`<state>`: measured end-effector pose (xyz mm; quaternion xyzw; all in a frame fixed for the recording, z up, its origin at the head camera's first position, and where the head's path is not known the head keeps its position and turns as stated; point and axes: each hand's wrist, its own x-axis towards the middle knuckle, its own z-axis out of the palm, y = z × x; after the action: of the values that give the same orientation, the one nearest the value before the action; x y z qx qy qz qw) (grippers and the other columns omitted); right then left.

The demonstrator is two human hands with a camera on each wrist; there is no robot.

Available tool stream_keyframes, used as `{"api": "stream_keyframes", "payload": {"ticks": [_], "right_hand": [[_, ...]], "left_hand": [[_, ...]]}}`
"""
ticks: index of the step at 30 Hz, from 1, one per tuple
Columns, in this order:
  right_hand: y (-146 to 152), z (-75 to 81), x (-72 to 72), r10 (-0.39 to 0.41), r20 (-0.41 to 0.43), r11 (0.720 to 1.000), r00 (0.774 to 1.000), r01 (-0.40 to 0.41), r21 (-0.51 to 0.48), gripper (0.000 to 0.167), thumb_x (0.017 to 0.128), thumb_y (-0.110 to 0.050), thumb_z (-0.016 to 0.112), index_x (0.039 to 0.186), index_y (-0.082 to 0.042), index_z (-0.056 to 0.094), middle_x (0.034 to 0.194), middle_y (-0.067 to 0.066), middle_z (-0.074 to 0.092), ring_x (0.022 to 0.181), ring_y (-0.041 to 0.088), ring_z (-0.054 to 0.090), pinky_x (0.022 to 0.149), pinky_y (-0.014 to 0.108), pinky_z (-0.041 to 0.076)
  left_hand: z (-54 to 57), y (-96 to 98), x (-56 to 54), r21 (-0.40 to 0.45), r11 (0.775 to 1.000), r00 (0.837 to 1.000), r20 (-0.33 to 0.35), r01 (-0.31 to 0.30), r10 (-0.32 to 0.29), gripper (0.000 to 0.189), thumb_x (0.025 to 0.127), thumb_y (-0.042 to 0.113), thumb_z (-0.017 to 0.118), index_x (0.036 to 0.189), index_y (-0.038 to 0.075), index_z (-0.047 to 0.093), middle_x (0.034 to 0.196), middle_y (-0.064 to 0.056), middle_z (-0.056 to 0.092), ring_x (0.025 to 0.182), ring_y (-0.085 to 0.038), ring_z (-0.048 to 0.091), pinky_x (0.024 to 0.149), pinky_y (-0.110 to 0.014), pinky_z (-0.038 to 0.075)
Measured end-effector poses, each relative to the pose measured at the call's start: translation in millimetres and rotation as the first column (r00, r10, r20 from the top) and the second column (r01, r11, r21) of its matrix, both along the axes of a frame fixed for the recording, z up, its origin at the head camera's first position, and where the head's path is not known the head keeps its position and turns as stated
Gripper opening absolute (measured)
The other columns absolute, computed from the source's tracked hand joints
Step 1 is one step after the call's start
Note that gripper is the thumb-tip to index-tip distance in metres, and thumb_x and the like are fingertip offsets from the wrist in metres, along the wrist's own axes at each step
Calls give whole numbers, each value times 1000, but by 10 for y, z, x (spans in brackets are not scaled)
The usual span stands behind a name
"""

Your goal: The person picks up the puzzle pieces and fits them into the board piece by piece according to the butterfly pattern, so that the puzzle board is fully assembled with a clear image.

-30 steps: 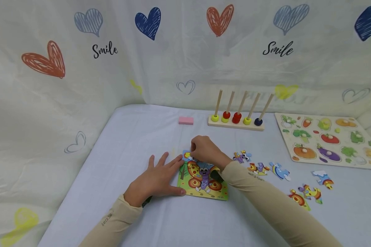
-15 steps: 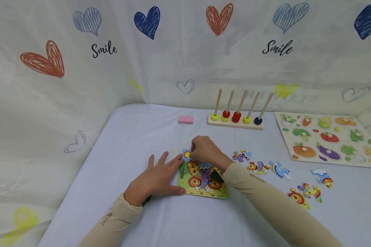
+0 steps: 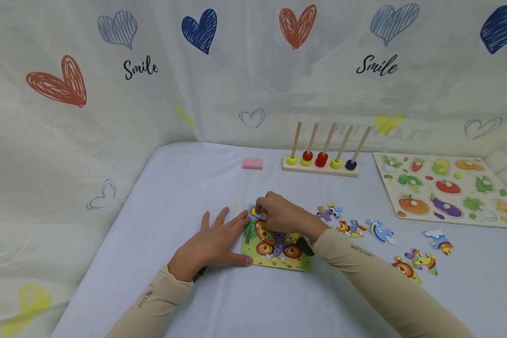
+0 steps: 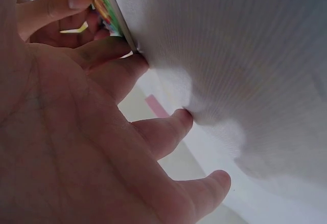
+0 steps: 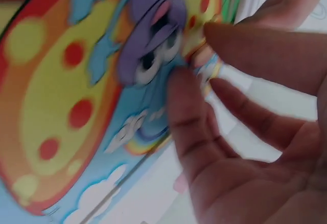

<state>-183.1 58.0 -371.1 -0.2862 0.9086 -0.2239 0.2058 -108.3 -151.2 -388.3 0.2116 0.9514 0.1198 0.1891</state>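
Butterfly puzzle (image 3: 275,252) lies flat on the white-covered tabletop (image 3: 194,183), in the middle of my head feed. I see the left hand (image 3: 213,244) spread wide, index finger at the puzzle's upper-left corner, thumb over its lower-left edge. The right hand (image 3: 284,212) is over the top part; its wrist feed shows me thumb and index finger apart, gripping nothing I can see. Loose puzzle pieces (image 3: 351,228) lie to the right.

Children's-play tabletop setup, room type unclear, white-covered table (image 3: 186,188), fabric-like backdrop (image 3: 236,80) printed with hearts and "Smile", rod abacus (image 3: 320,172), vegetable board (image 3: 467,193), butterfly puzzle (image 3: 275,247)
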Motion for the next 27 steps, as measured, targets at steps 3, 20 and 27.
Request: {"api": "stream_keyframes", "payload": {"ticks": [3, 20, 27], "right_hand": [[36, -17, -14, 25, -20, 999, 999, -26, -32, 24, 93, -3, 81, 115, 0, 72, 106, 8, 61, 94, 20, 58, 87, 35, 57], [85, -70, -22, -56, -5, 985, 998, 55, -161, 19, 94, -7, 81, 110, -1, 72, 103, 5, 69, 91, 19, 64, 86, 35, 58], [347, 15, 52, -166, 90, 937, 982, 185, -297, 25, 103, -16, 72, 123, -1, 71, 115, 9, 72, 105, 25, 68, 90, 43, 59]], "left_hand": [[-1, 1, 5, 1, 1000, 1000, 0, 0, 0, 100, 91, 63, 78, 168, 16, 37, 177, 5, 23, 162, -44, 11, 119, -79, 6], [11, 2, 14, 16, 1000, 1000, 1, -4, 4, 98, 91, 60, 80, 167, 16, 39, 177, 3, 24, 162, -44, 12, 119, -79, 6], [16, 6, 19, 7, 1000, 1000, -2, -6, 6, 98, 90, 61, 80, 167, 17, 39, 177, 4, 24, 162, -44, 12, 119, -78, 6]]}}
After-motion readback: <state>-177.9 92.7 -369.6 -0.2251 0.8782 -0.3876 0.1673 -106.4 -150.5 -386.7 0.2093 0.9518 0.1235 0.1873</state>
